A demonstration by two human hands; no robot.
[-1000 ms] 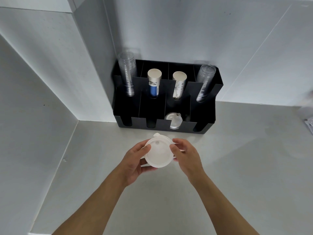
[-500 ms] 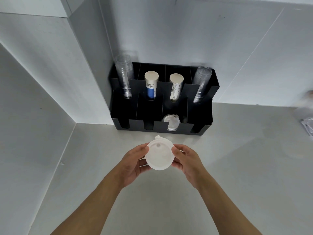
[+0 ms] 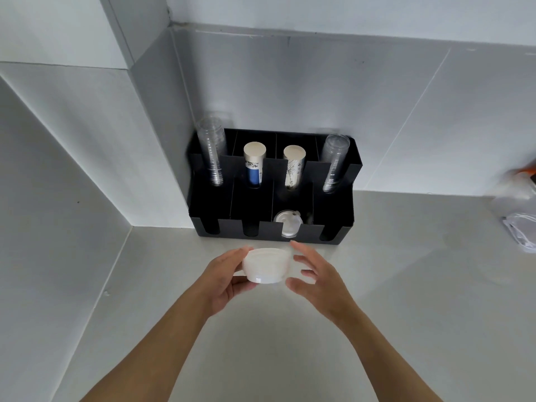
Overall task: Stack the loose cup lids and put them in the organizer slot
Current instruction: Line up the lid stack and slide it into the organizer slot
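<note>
Two bare hands over the pale grey counter (image 3: 406,285), one carrying a stack of white plastic cup lids (image 3: 266,269).

I see my left hand (image 3: 224,281) gripping the stack, thumb on top, fingers beneath, just in front of the black compartmented organizer (image 3: 203,204). My right hand (image 3: 317,281) sits beside the stack, fingers spread and loose, apparently apart from it. Another white lid (image 3: 287,224) stands in the third front slot. Behind are clear plastic cup stacks (image 3: 213,153) and paper cup stacks (image 3: 253,163).
</note>
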